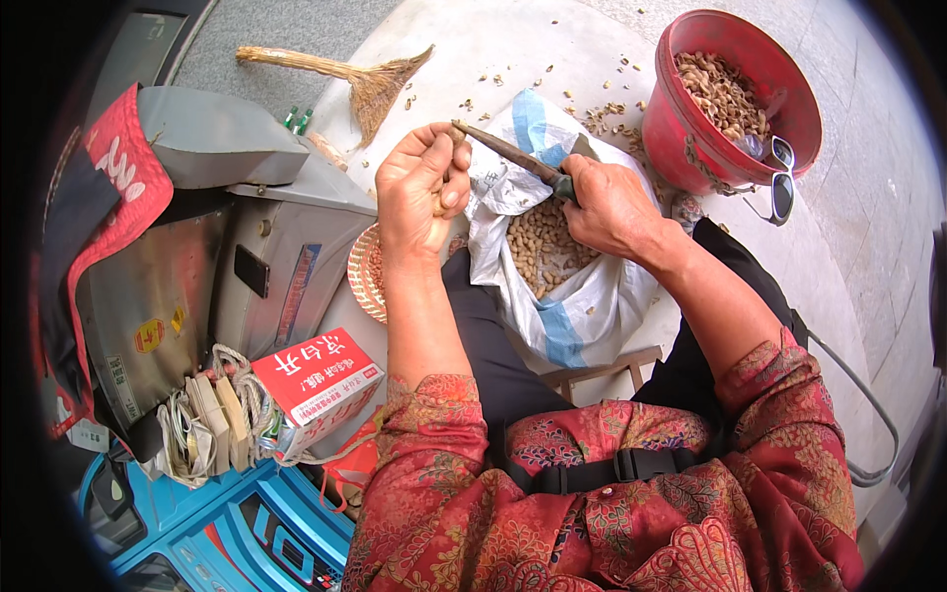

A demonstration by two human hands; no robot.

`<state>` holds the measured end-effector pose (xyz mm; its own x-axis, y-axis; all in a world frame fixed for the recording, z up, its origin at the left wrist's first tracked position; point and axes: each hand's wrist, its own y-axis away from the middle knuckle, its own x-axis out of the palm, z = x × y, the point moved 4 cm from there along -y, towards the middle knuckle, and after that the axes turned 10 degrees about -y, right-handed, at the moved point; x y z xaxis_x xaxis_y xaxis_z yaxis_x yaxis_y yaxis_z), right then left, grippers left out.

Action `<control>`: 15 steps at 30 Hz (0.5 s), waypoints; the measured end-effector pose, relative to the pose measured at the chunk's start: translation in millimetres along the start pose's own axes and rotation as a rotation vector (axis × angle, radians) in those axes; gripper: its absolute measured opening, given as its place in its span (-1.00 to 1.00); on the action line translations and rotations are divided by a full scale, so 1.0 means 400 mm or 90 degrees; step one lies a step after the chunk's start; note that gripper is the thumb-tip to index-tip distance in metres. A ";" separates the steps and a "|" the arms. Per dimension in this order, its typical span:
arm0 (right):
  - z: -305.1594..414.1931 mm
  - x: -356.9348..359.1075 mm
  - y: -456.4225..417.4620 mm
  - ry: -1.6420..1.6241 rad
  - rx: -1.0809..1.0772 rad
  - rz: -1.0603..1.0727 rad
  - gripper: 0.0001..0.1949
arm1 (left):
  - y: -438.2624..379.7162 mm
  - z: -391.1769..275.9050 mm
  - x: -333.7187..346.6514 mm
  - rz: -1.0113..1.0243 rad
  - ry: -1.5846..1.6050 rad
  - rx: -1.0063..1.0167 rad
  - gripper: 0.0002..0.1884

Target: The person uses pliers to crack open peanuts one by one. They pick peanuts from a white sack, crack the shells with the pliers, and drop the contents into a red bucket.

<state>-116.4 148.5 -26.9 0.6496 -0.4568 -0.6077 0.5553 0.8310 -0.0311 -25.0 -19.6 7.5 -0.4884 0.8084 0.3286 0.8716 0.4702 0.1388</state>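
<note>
My left hand (425, 181) pinches an unshelled peanut (459, 135) between thumb and forefinger, its other fingers curled in, apparently over more peanuts. My right hand (610, 203) grips a long, narrow-jawed metal hand tool (510, 152), like pliers or scissors, by its dark green handle. The tool's tip meets the peanut. Below both hands, a white woven plastic sack (566, 329) with blue stripes lies open, with many unshelled peanuts (544, 240) inside. Left of it, partly behind my left forearm, a woven basket (359, 270) holds reddish shelled peanuts.
At the upper right stands a red bucket (666, 126) of peanut shells (721, 92), with sunglasses (782, 181) at its rim. Shell bits (607, 111) litter the floor near a straw hand broom (377, 85). A grey metal machine (288, 222) and a red-and-white carton (322, 385) are at left.
</note>
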 end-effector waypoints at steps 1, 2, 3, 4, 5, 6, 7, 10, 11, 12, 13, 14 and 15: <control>0.000 -0.001 -0.001 0.001 -0.004 -0.003 -0.74 | 0.004 -0.010 0.002 -0.017 -0.058 0.018 -0.89; 0.001 -0.002 -0.002 0.003 -0.009 -0.005 -0.74 | 0.006 -0.015 -0.001 -0.028 -0.102 0.042 -0.88; 0.001 -0.001 -0.002 0.012 -0.005 -0.003 -0.74 | 0.009 -0.019 -0.006 -0.040 -0.145 0.066 -0.87; 0.001 0.000 -0.003 0.020 -0.001 0.000 -0.74 | 0.011 -0.023 -0.010 -0.052 -0.189 0.090 -0.86; 0.001 0.001 -0.004 0.029 0.003 0.003 -0.74 | 0.012 -0.024 -0.009 -0.052 -0.198 0.093 -0.86; -0.002 0.001 -0.003 0.030 -0.013 -0.008 -0.73 | 0.011 -0.024 -0.005 -0.050 -0.206 0.095 -0.85; -0.008 0.003 -0.001 0.032 -0.028 -0.019 -0.72 | 0.009 -0.022 -0.001 -0.049 -0.213 0.097 -0.84; -0.014 0.005 -0.005 0.040 -0.028 -0.024 -0.68 | 0.006 -0.013 0.002 -0.073 -0.179 0.086 -0.84; -0.015 0.006 -0.006 0.044 -0.020 -0.021 -0.67 | 0.006 -0.010 0.004 -0.078 -0.166 0.082 -0.84; -0.014 0.006 -0.006 0.052 -0.020 -0.021 -0.66 | 0.005 -0.005 0.006 -0.083 -0.153 0.078 -0.84; -0.013 0.007 -0.006 0.060 -0.020 -0.021 -0.65 | 0.004 -0.001 0.008 -0.087 -0.141 0.074 -0.84; -0.013 0.008 -0.006 0.068 -0.020 -0.021 -0.64 | 0.002 0.002 0.008 -0.092 -0.145 0.076 -0.84; -0.013 0.008 -0.006 0.075 -0.025 -0.031 -0.67 | 0.001 0.004 0.009 -0.097 -0.149 0.078 -0.84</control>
<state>-118.3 146.8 -32.8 0.5556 -0.4592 -0.6931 0.5627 0.8214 -0.0930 -26.5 -15.9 7.2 -0.6221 0.7781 0.0868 0.7828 0.6200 0.0520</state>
